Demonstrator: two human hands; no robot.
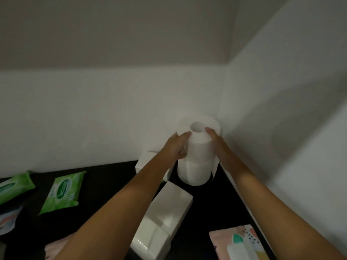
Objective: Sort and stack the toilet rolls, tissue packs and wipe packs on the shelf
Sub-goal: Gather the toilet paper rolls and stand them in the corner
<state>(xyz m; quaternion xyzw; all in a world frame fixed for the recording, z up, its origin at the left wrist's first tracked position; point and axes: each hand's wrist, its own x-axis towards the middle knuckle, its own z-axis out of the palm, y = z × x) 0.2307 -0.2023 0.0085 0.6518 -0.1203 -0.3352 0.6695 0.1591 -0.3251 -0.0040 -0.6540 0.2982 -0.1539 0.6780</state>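
Observation:
Two white toilet rolls stand stacked in the shelf's back right corner. The upper toilet roll (pixel 199 141) sits on the lower toilet roll (pixel 194 173). My left hand (pixel 175 147) grips the upper roll's left side and my right hand (pixel 218 145) grips its right side. A white tissue pack (pixel 167 211) lies in front of the stack, under my left forearm. Another white tissue pack (pixel 145 160) lies behind it, partly hidden by my arm. A green wipe pack (pixel 62 191) and a second green wipe pack (pixel 15 186) lie at the left.
The dark shelf surface (pixel 105 182) is bounded by a white back wall and a right side wall (pixel 281 128). A pink patterned pack (pixel 238 243) lies at the front right. Another pink pack (pixel 56 248) and a pale patterned pack (pixel 7 220) lie at the front left.

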